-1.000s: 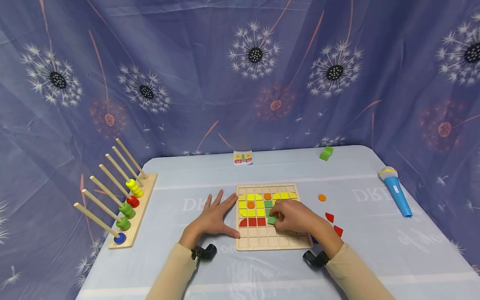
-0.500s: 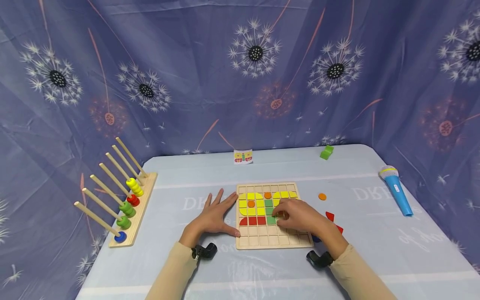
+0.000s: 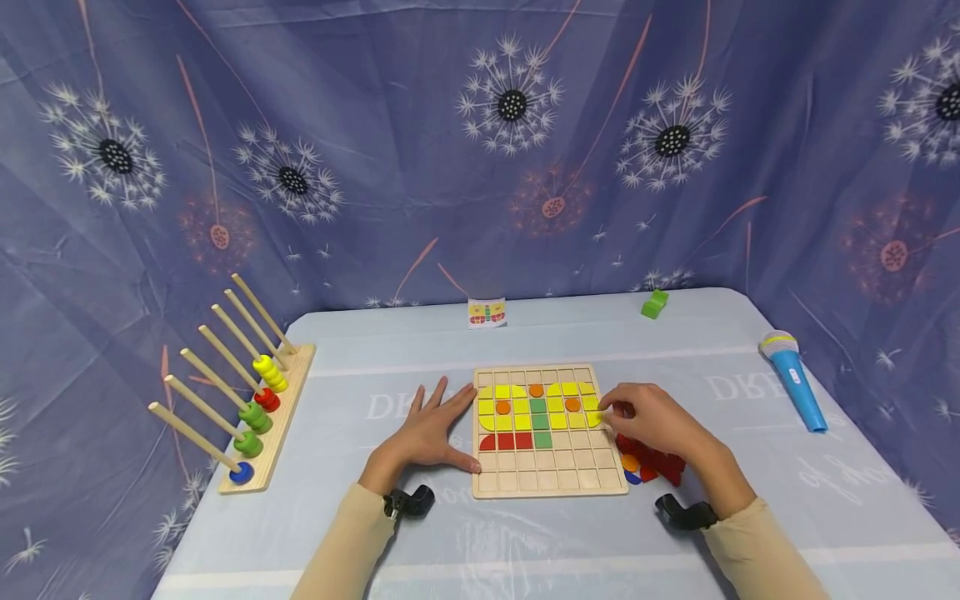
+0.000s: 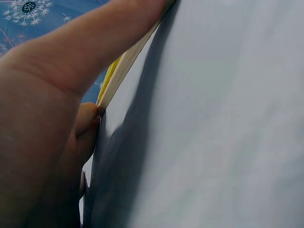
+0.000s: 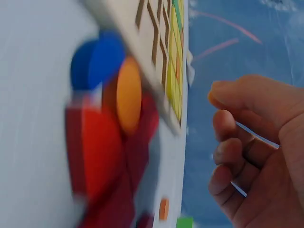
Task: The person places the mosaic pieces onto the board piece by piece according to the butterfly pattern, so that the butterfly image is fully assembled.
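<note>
Left hand (image 3: 425,435) spread, thumb and fingertip touching the board's (image 3: 551,482) left edge. Right hand (image 3: 654,418) loosely curled, holding nothing, by the board's right edge near loose pieces (image 3: 651,462). Board lies on the table (image 3: 390,352), part filled with coloured tiles (image 3: 542,439).

Blue-purple curtain (image 3: 405,100) across far side, wrapping left and right; large white dandelions (image 3: 512,106) printed on it, soft folds. Worktop (image 3: 360,333) pale blue, white stripes (image 3: 375,367), faint lettering (image 3: 742,388), rounded far corners.
</note>
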Demonstrator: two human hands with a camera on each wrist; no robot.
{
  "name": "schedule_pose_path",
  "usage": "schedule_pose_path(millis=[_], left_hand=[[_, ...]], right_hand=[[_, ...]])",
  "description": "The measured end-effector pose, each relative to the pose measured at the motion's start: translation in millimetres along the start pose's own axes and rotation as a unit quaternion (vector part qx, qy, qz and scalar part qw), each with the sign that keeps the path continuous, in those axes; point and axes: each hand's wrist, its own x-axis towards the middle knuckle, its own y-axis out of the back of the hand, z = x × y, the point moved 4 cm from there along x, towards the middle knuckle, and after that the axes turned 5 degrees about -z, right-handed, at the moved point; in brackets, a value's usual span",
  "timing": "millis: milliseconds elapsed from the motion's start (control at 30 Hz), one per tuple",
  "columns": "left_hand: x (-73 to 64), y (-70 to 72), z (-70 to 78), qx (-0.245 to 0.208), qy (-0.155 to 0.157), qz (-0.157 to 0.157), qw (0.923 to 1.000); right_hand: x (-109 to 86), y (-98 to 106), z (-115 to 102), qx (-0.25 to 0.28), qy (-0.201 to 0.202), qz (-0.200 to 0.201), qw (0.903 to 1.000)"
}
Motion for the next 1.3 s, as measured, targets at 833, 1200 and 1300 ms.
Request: schedule_pose_path(millis=[833,1200,1300], left_hand=[[1.2,-1.5,-1.7,0.004,0.005,-0.001,1.0000],[1.4,-2.5,-1.7,0.004,0.010,-0.005,0.9999],[1.5,-2.3,-1.4,0.009,0.010,-0.005,0.9999]], right_hand=[[-46.5,13,58,0.022,-0.052,0.030,0.9979],[-40.1,-5,42,0.031,-0.052,-0.052,0.9968],[-39.1,-4,43,0.014,-0.059,-0.040,0.9973]])
